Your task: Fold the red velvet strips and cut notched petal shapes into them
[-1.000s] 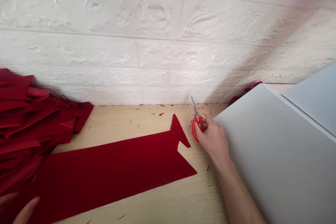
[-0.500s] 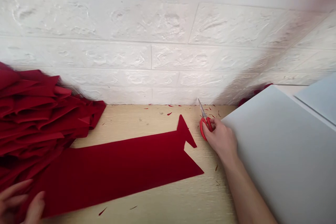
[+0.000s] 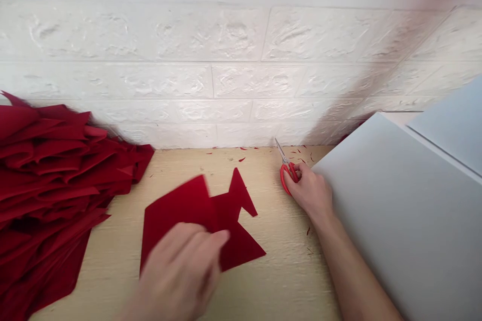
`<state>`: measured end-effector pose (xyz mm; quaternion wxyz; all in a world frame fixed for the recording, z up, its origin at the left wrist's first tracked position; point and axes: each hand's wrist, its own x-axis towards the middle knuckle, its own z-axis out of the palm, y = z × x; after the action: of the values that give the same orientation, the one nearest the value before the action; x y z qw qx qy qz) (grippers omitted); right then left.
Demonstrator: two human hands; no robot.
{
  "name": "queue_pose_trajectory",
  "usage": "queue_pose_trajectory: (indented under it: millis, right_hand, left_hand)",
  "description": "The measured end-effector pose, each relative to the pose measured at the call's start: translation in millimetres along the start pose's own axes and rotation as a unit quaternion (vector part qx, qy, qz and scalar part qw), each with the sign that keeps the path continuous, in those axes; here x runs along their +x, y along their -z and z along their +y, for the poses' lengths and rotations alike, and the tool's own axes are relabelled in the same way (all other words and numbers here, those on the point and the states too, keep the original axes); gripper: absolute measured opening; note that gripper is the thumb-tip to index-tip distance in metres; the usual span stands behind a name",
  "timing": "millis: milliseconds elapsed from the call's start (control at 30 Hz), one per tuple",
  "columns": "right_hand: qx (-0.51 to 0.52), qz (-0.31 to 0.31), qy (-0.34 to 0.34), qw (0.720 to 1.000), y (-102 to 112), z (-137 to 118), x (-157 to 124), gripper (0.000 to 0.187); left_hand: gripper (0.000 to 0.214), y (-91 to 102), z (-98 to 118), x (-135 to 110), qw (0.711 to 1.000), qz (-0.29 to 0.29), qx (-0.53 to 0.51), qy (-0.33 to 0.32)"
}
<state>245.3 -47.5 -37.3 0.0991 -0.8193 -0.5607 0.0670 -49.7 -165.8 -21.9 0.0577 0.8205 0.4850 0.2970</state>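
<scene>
My left hand (image 3: 181,266), blurred, is closed on the near end of a strip of red cloth (image 3: 173,210), which is folded back over itself. A notch and a pointed flap shape the cloth's right end, lying flat on the table. My right hand (image 3: 311,190) rests to the right of the cloth, its fingers in the red handles of a pair of scissors (image 3: 289,173). The scissors' blades look closed and point away toward the wall, apart from the cloth.
A large heap of red cloth pieces (image 3: 52,175) fills the left side. Small red scraps (image 3: 241,159) lie along the wall's foot on the pale wooden table (image 3: 181,165). A light grey box-like thing (image 3: 399,200) stands at the right, under my right forearm's side. White brick-patterned wall (image 3: 150,80) closes the back.
My left hand has moved right from the lower left corner, bringing the cloth's left end over onto its right part. The right hand still holds the scissors; the view has shifted slightly.
</scene>
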Motion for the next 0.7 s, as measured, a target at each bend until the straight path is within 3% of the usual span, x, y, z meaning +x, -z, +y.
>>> queue_pose_trajectory:
  millis: [67,133,200,300,400,467,533,600,700]
  right_hand:
    - [0.001,0.001,0.006,1.000,-1.3,0.4,-0.4,0.037]
    - [0.005,0.000,0.011,1.000,-2.5,0.5,-0.7,0.038]
    - [0.008,-0.002,0.014,1.000,-3.5,0.2,-0.9,0.039]
    - [0.007,-0.003,0.017,1.000,-4.1,0.0,-0.9,0.038]
    - [0.007,-0.008,0.023,1.000,-3.6,0.5,-1.2,0.036]
    - [-0.002,-0.009,0.025,1.000,-2.4,0.9,-2.0,0.036]
    - [-0.019,-0.006,0.025,0.999,-0.9,0.6,-3.6,0.035]
    - [-0.039,-0.002,0.030,0.999,0.4,-0.6,-5.7,0.033]
    - [-0.064,-0.001,0.044,0.997,0.8,-2.7,-8.7,0.032]
  left_hand:
    - [0.040,-32.4,13.7,12.9,0.989,-0.015,0.059,-0.133]
    - [0.046,-58.6,25.6,19.3,0.977,-0.088,0.102,-0.163]
    - [0.046,-72.7,33.3,20.2,0.968,-0.164,0.110,-0.152]
    - [0.052,-71.5,36.2,18.9,0.965,-0.225,0.066,-0.117]
    - [0.061,-51.3,28.3,15.5,0.972,-0.205,0.009,-0.110]
    - [0.045,-31.1,15.3,7.1,0.989,-0.138,0.028,-0.052]
    - [0.039,-9.0,-3.5,-6.8,0.988,-0.072,0.093,0.102]
    - [0.056,9.7,-24.0,-22.7,0.948,-0.073,0.152,0.269]
    - [0.072,20.4,-44.8,-39.1,0.903,-0.113,0.110,0.399]
